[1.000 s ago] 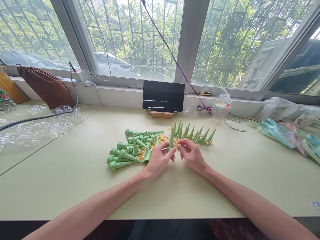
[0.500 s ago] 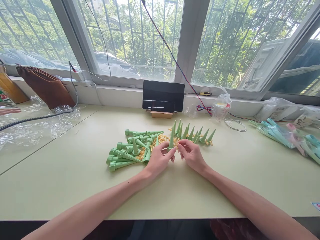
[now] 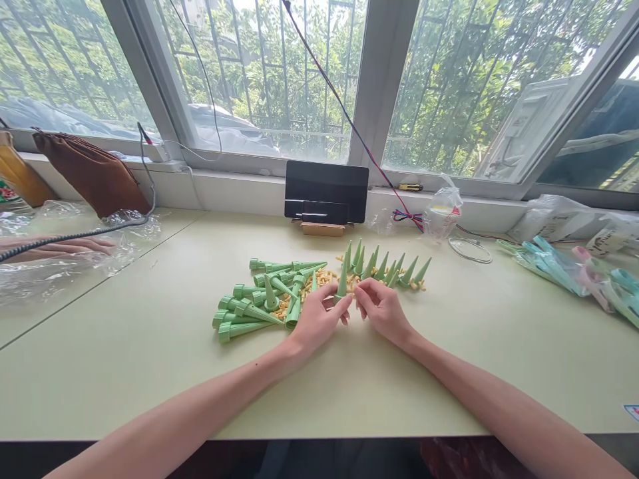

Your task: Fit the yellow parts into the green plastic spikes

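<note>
My left hand [image 3: 322, 314] is closed around the base of a green plastic spike [image 3: 342, 283], which points upward. Close to its right side, my right hand [image 3: 383, 307] has its fingertips pinched together; whatever they hold is too small to make out. Small yellow pieces [image 3: 283, 307] lie in a heap behind and left of my left hand. Around that heap are several green cone-shaped spikes [image 3: 244, 328] lying on their sides. Behind my right hand, several more green spikes [image 3: 381, 268] stand upright with yellow pieces at their bases.
A black tablet [image 3: 327, 189] leans on a stand at the back of the table. Clear plastic film [image 3: 64, 269] and another person's hand [image 3: 74, 246] are at the left. A brown pouch [image 3: 90, 173] stands near the window. Wrapped pastel items [image 3: 564, 266] lie at the right.
At the far left, the other person's hand has moved rightward over the plastic film, which has shifted. My own hands and the green spike look nearly unmoved.
</note>
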The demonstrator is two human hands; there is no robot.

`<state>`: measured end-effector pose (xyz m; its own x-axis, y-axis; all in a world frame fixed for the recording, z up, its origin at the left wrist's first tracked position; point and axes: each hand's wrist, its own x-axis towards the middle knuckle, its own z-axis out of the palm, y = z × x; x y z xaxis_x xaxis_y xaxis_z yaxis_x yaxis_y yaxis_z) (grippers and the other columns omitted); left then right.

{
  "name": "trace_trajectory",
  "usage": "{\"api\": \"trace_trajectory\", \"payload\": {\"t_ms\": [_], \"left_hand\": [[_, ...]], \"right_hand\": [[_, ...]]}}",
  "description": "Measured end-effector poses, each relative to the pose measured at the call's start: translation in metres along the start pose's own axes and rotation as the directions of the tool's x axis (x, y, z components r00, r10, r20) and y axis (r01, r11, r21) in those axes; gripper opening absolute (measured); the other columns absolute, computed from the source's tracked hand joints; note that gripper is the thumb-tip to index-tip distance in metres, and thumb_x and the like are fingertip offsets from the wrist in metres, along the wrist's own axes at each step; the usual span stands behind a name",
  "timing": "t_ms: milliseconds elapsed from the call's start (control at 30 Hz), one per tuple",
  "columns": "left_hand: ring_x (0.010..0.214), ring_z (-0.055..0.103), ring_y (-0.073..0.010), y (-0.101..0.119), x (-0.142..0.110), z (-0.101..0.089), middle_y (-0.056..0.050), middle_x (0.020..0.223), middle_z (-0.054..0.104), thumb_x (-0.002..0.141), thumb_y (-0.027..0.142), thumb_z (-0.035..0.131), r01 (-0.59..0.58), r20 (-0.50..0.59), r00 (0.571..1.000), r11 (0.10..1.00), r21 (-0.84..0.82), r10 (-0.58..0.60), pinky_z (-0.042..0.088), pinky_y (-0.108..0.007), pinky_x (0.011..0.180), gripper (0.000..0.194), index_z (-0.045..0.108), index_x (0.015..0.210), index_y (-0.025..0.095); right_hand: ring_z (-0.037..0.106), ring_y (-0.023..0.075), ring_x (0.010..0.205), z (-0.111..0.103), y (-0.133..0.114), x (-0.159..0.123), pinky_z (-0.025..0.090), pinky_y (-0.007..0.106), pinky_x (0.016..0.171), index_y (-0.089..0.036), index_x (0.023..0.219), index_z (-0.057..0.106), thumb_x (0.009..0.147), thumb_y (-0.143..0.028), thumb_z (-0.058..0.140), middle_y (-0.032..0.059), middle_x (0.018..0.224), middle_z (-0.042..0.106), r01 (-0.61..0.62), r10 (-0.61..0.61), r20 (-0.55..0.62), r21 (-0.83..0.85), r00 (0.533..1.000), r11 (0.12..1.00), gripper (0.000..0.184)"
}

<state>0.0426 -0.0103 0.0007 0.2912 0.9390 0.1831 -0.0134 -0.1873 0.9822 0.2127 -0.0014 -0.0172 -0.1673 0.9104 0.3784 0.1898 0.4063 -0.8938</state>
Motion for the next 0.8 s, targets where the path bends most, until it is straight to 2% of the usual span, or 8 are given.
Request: {"api": "trace_trajectory", "payload": {"t_ms": [133,400,633,800], "left_hand": [[0.064,0.061,-0.0124,-0.0005,0.0002,0.0,-0.002,0.083,0.063,0.087,0.045,0.064,0.001,0.008,1.0,1.0,0.008,-0.001,0.053,-0.027,0.064,0.028,0.063,0.091,0.017],[0.063,0.061,-0.0114,0.0009,0.0004,0.0005,-0.002,0.085,0.064,0.088,0.043,0.064,0.009,-0.001,1.0,1.0,0.015,-0.009,0.053,-0.026,0.064,0.027,0.064,0.095,0.016],[0.063,0.06,-0.0118,0.0021,-0.0002,0.001,-0.002,0.083,0.064,0.088,0.041,0.064,0.012,0.005,1.0,1.0,0.004,-0.012,0.054,-0.026,0.064,0.028,0.065,0.099,0.016],[0.063,0.06,-0.0118,0.0017,-0.0002,0.0008,-0.003,0.085,0.064,0.088,0.041,0.064,0.016,0.005,1.0,1.0,0.01,-0.016,0.054,-0.026,0.063,0.027,0.065,0.097,0.016]], "right_hand": [[0.052,0.012,0.049,-0.0002,-0.0002,-0.0001,0.043,0.026,0.049,-0.02,0.082,0.058,0.096,-0.049,0.052,-0.0021,0.064,0.055,-0.002,0.002,0.0,-0.028,1.0,1.0,0.033],[0.052,0.011,0.051,0.0009,-0.0013,-0.0005,0.046,0.025,0.048,-0.02,0.097,0.059,0.095,-0.042,0.058,-0.0018,0.071,0.056,0.006,-0.005,-0.006,0.045,1.0,0.999,0.022],[0.058,0.0138,0.061,0.001,0.0006,-0.0013,0.049,0.025,0.05,-0.02,0.099,0.058,0.093,-0.037,0.061,0.0016,0.078,0.059,0.043,-0.042,-0.005,0.044,0.999,0.998,0.019],[0.056,0.0131,0.057,0.0013,0.002,-0.0005,0.048,0.025,0.049,-0.02,0.096,0.058,0.094,-0.038,0.06,0.001,0.076,0.059,0.031,-0.031,-0.004,0.05,1.0,0.998,0.019]]}}
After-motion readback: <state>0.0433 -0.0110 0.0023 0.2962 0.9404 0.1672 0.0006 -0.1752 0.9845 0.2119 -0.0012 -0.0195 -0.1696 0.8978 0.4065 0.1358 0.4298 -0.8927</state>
